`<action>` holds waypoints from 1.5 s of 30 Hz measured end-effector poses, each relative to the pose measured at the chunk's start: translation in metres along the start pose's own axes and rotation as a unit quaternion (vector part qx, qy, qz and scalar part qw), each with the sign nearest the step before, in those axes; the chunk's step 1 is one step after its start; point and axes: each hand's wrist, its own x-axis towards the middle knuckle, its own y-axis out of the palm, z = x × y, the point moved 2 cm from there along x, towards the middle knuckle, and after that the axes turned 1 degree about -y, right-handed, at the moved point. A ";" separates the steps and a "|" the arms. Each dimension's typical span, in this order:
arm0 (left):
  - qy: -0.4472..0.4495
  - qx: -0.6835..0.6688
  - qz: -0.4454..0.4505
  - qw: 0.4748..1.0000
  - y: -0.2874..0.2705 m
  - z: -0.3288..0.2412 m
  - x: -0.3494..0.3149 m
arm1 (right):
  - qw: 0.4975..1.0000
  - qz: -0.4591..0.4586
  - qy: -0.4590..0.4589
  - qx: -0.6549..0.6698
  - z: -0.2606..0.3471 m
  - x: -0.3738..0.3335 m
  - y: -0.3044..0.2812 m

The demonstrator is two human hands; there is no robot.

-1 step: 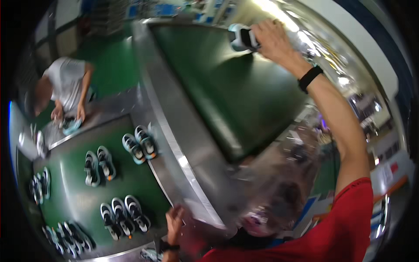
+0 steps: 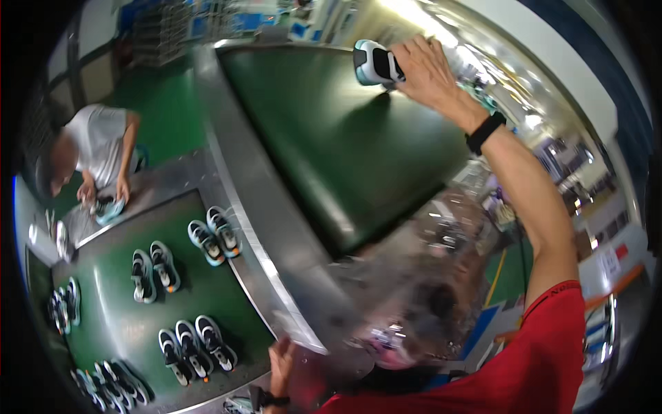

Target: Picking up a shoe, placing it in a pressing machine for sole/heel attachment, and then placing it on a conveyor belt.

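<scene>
With my right arm stretched far ahead, my right hand [image 2: 429, 74] grips one end of a white, black and light-blue sneaker [image 2: 376, 63]. The sneaker hangs over the far part of a dark green conveyor belt [image 2: 324, 138], casting a shadow on it. Low in the picture, my left hand [image 2: 281, 362] is beside the metal edge of a second green belt, fingers loosely extended and nothing visible in them. Closest to it on that belt stand three black-and-white sneakers [image 2: 196, 350] in a row.
More sneakers stand on the near-left belt [image 2: 117, 303], including a pair [image 2: 214, 236] by its metal rim [image 2: 276, 276]. Across it, a person in a grey shirt [image 2: 103, 141] handles a light-blue-soled shoe [image 2: 109, 209]. Clear plastic wrapping [image 2: 414, 303] is bunched beside the larger belt.
The whole view has shifted slightly. My right hand and the sneaker show a little farther left over the belt, the sneaker still gripped. My left hand appears slightly lower.
</scene>
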 end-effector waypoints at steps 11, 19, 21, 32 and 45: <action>0.205 -0.042 0.501 0.839 0.215 -0.185 -0.170 | 0.867 -0.077 0.418 0.260 0.050 -0.342 -0.352; 0.148 -0.095 0.671 0.721 0.382 -0.144 -0.331 | 0.673 0.006 0.705 0.224 0.196 -0.545 -0.498; -0.026 -0.120 0.727 0.676 0.405 -0.109 -0.387 | 0.546 -0.114 0.779 0.287 0.243 -0.606 -0.533; -0.115 0.234 0.847 0.464 0.493 0.127 -0.689 | 0.264 -0.356 0.883 -0.157 0.484 -0.833 -0.721; 0.348 0.351 0.732 0.470 0.683 0.384 -0.855 | 0.108 -0.282 0.867 -0.398 0.532 -0.858 -0.847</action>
